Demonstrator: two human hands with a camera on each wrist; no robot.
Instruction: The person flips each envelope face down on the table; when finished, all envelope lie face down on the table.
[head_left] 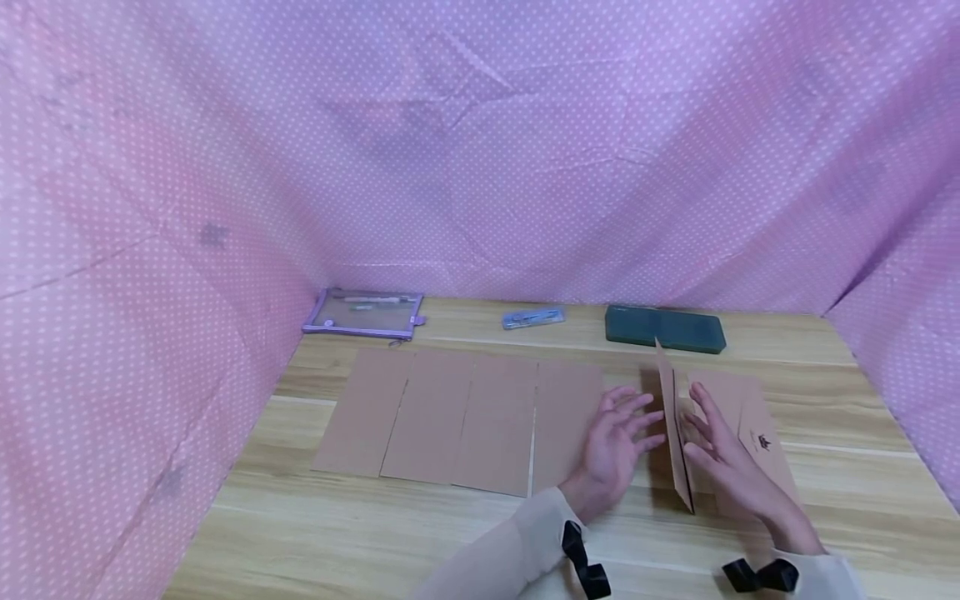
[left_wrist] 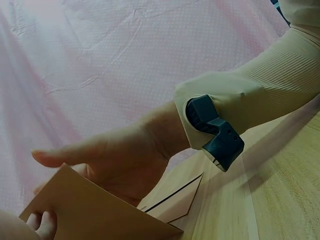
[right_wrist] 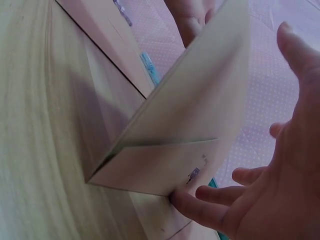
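A brown kraft-paper envelope stands on its edge on the table between the two hands. My left hand is on its left side, fingers spread and fairly straight; whether they touch it I cannot tell. On the other side is my right hand, fingers spread, with a lower fingertip at the envelope's bottom edge in the right wrist view. The envelope's face there carries a flap with a small dark print. Beneath and beyond my right hand lies another brown envelope with a crown print. Left of my left hand, several flat brown envelopes lie in a row.
Along the back of the wooden table lie a purple-edged mesh pouch with pens, a small blue packet and a dark green case. Pink dotted cloth hangs behind and at both sides.
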